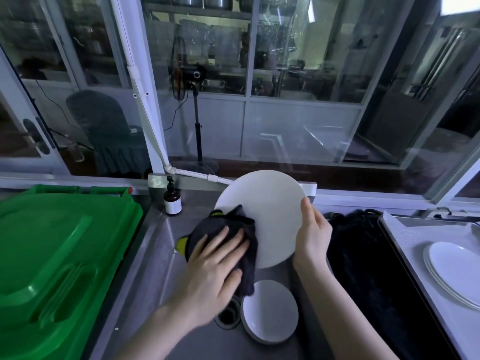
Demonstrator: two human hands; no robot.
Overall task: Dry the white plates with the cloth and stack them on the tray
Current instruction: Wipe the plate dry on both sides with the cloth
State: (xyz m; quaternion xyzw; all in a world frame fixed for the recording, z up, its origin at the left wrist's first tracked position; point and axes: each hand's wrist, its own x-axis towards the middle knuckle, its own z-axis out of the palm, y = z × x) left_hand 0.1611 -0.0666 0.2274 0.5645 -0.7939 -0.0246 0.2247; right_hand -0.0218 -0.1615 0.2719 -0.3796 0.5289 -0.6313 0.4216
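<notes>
A large white plate (270, 211) is held tilted above the steel sink (161, 255). My right hand (313, 235) grips its right rim. With straight fingers, my left hand (213, 271) presses a dark cloth (228, 229) with yellow corners against the plate's lower left face. Other white plates (270, 310) lie in the sink near the drain. On the tray (420, 261) at the right sits a stack of white plates (457, 268).
A green plastic bin lid (57, 261) fills the left side. A brown pump bottle (172, 201) stands at the sink's back corner. A black surface (368, 268) lies between the sink and the tray. Glass windows run behind the counter.
</notes>
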